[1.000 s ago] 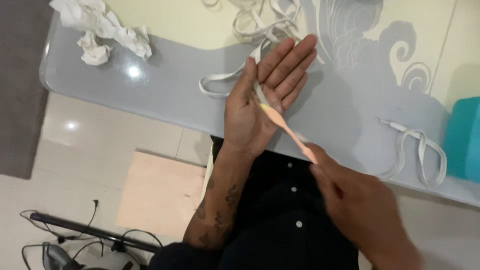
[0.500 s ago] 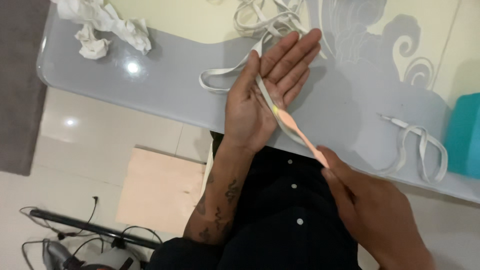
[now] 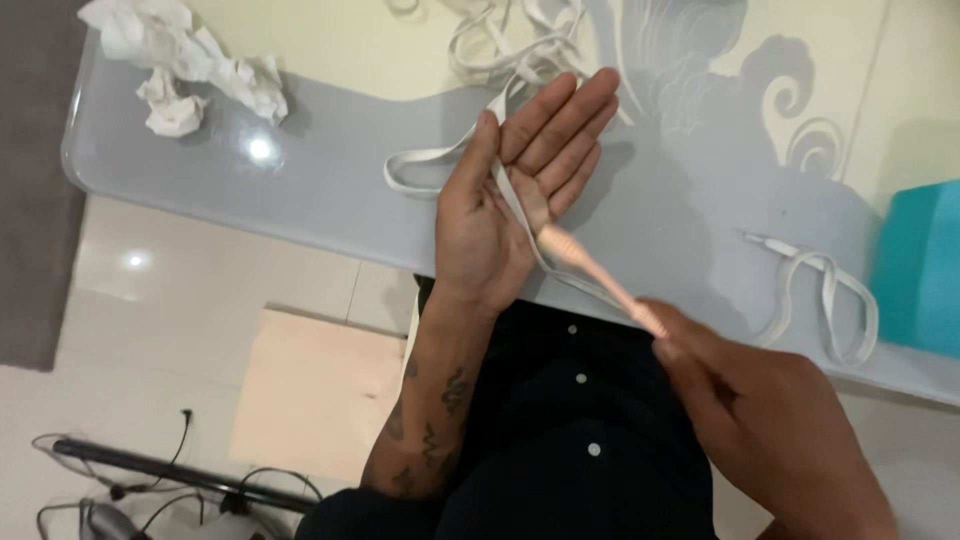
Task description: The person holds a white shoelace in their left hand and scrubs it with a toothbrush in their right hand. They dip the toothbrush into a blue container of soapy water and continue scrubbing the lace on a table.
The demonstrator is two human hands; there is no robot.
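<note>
The left hand (image 3: 500, 225) lies flat open, palm up, a white strap (image 3: 520, 205) running across it, while the right hand (image 3: 770, 430) pinches the strap's twisted end (image 3: 600, 280) just beyond the palm, with nothing yet wrapped round the fingers.

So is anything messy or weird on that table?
A bit messy, yes. Crumpled white paper lies in a heap at the far left corner of the grey table. White straps sprawl in loose tangles, and another looped strap sits near the teal box. Nothing looks spilled or broken.
</note>
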